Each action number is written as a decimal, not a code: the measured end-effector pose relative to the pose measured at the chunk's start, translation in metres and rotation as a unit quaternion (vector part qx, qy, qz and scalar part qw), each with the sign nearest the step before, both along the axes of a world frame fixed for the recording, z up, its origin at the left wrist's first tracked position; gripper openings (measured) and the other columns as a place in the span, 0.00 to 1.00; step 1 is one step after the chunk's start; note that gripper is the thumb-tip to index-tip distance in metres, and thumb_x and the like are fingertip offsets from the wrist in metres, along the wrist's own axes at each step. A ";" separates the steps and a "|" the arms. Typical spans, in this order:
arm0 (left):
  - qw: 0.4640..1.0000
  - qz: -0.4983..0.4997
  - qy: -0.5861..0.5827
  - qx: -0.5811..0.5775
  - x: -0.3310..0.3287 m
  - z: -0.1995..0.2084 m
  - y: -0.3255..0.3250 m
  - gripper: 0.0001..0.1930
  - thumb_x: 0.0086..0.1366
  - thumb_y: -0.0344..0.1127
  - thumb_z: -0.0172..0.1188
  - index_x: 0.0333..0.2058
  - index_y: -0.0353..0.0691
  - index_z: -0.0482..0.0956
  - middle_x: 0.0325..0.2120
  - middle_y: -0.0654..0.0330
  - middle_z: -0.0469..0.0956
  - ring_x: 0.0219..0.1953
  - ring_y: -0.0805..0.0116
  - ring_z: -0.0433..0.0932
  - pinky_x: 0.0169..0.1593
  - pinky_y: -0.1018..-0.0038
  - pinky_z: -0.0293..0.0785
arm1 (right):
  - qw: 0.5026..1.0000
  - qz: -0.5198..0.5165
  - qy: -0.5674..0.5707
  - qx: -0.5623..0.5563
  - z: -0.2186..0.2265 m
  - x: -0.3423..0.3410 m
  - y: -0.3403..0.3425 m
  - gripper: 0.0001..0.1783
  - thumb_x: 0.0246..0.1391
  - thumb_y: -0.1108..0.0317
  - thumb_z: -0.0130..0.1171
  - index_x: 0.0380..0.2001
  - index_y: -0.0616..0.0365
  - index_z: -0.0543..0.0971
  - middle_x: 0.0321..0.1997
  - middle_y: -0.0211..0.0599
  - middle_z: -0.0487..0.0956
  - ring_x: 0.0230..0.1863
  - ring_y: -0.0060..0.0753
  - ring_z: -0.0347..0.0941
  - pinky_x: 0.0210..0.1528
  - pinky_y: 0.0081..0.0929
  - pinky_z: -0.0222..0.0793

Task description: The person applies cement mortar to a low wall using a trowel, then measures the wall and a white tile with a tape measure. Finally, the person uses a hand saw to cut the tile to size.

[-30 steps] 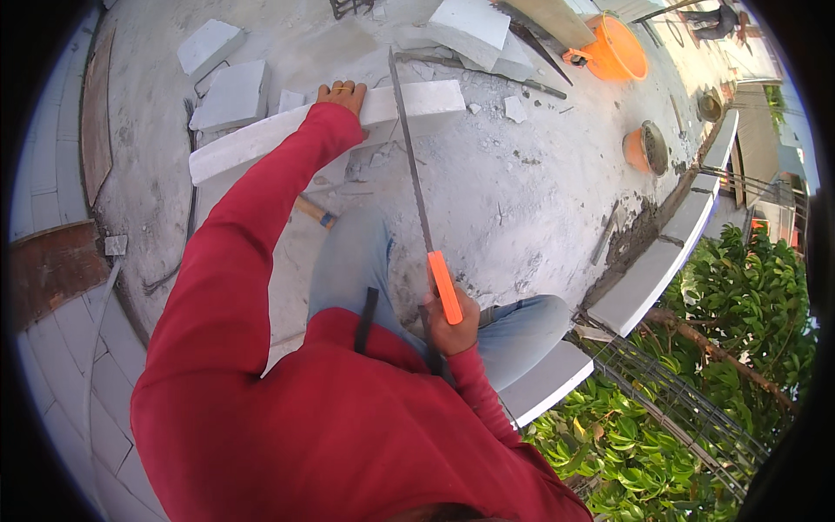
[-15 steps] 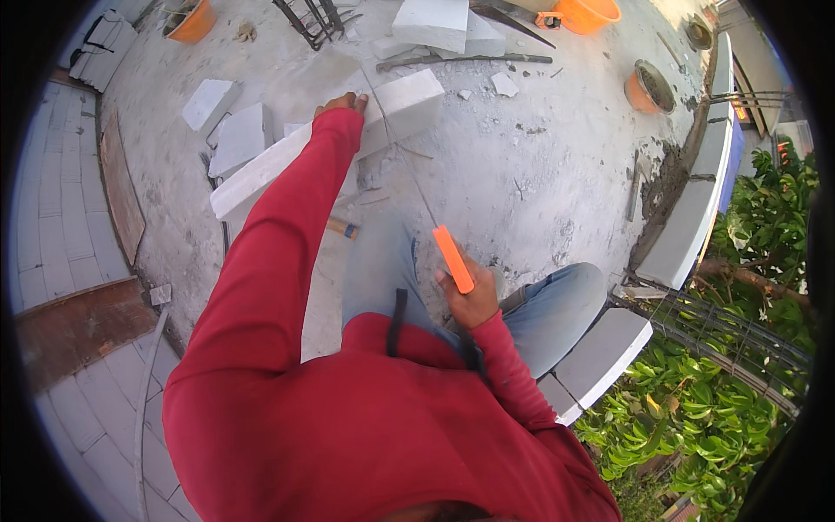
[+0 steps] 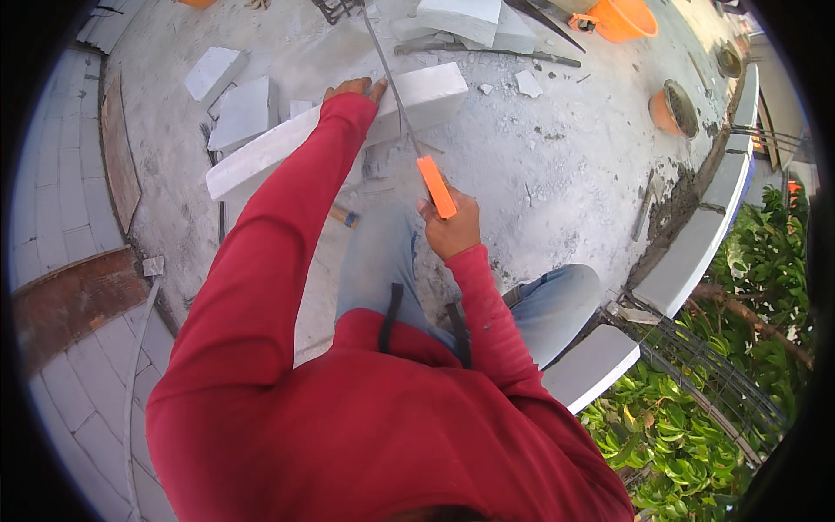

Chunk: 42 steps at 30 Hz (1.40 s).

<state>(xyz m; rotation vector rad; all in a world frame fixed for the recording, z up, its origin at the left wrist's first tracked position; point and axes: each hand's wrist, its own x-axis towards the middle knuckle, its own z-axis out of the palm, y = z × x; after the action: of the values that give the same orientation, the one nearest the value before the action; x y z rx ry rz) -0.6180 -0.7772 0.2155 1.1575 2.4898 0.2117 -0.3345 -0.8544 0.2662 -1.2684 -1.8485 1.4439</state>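
A long white building block (image 3: 426,97) lies slantwise on the floor ahead of me, propped on something mostly hidden below it. My left hand (image 3: 355,88) grips its far top edge, fingers bent over it, just left of the saw blade. In my right hand (image 3: 454,224) is the orange handle of a hand saw (image 3: 437,187), fingers wrapped round it. The thin blade runs away from me across the block near its right end, its tip well beyond the far side. How deep the blade sits in the block I cannot tell.
Cut block pieces (image 3: 243,113) lie left of the long block; more slabs (image 3: 461,17) are piled beyond. Orange buckets (image 3: 624,19) stand at the far right. A low block wall (image 3: 696,252) and a rebar cage (image 3: 713,357) border my right. A wooden handle (image 3: 344,215) lies by my left knee.
My right hand has pushed the saw forward and slightly left, so more blade reaches past the block. My left hand stays on the block. The whole view has shifted a little.
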 end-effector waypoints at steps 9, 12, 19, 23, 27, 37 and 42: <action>0.998 -0.053 0.014 0.010 0.006 0.003 -0.010 0.31 0.74 0.63 0.40 0.49 0.44 0.84 0.46 0.50 0.84 0.54 0.52 0.79 0.62 0.60 0.65 | 1.000 -0.005 -0.014 -0.019 0.028 0.044 -0.053 0.27 0.53 0.77 0.66 0.58 0.65 0.78 0.25 0.32 0.76 0.26 0.22 0.70 0.35 0.26 0.71; 0.999 -0.046 0.004 0.019 -0.005 0.005 -0.004 0.33 0.71 0.66 0.45 0.51 0.43 0.82 0.49 0.50 0.82 0.56 0.52 0.78 0.65 0.62 0.63 | 0.999 0.005 -0.047 0.003 0.004 -0.019 -0.003 0.19 0.52 0.77 0.66 0.49 0.67 0.81 0.24 0.32 0.76 0.27 0.24 0.70 0.35 0.27 0.70; 0.970 -0.198 0.132 -0.042 -0.007 0.010 -0.023 0.48 0.46 0.64 0.75 0.59 0.38 0.69 0.55 0.49 0.77 0.58 0.51 0.76 0.60 0.58 0.70 | 1.000 0.007 0.017 0.019 -0.001 -0.015 0.014 0.10 0.50 0.76 0.68 0.37 0.68 0.80 0.23 0.35 0.76 0.24 0.29 0.69 0.33 0.29 0.70; 0.981 -0.128 0.132 -0.065 0.001 -0.003 -0.021 0.43 0.45 0.55 0.79 0.55 0.41 0.69 0.53 0.52 0.78 0.59 0.54 0.75 0.61 0.61 0.69 | 0.999 0.009 -0.043 0.029 0.011 -0.004 -0.007 0.10 0.49 0.76 0.68 0.35 0.68 0.79 0.24 0.38 0.79 0.25 0.33 0.71 0.34 0.31 0.70; 0.979 -0.148 0.131 -0.048 -0.006 -0.002 -0.016 0.40 0.45 0.53 0.78 0.53 0.42 0.70 0.52 0.54 0.78 0.58 0.53 0.77 0.60 0.62 0.70 | 0.999 0.011 -0.044 -0.003 0.034 0.068 -0.074 0.22 0.52 0.76 0.67 0.52 0.68 0.79 0.39 0.43 0.86 0.36 0.33 0.80 0.45 0.26 0.74; 0.980 -0.147 0.104 -0.080 -0.016 -0.005 -0.010 0.42 0.44 0.53 0.79 0.56 0.44 0.71 0.51 0.53 0.80 0.57 0.53 0.78 0.60 0.61 0.73 | 0.999 0.004 -0.042 -0.013 0.006 0.021 -0.029 0.29 0.55 0.73 0.67 0.61 0.64 0.76 0.27 0.44 0.79 0.26 0.30 0.70 0.37 0.28 0.72; 0.981 -0.154 0.096 -0.069 -0.018 0.005 -0.002 0.40 0.45 0.51 0.79 0.54 0.43 0.72 0.52 0.53 0.80 0.57 0.52 0.78 0.59 0.60 0.74 | 1.000 -0.014 0.013 -0.007 0.011 0.074 -0.080 0.30 0.54 0.75 0.67 0.62 0.61 0.76 0.32 0.44 0.82 0.30 0.26 0.73 0.40 0.28 0.73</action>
<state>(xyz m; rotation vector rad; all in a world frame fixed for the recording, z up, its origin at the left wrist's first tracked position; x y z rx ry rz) -0.6360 -0.7797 0.2206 1.5416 2.3938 -0.1624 -0.2610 -0.9342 0.2768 -1.2717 -1.7983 1.4550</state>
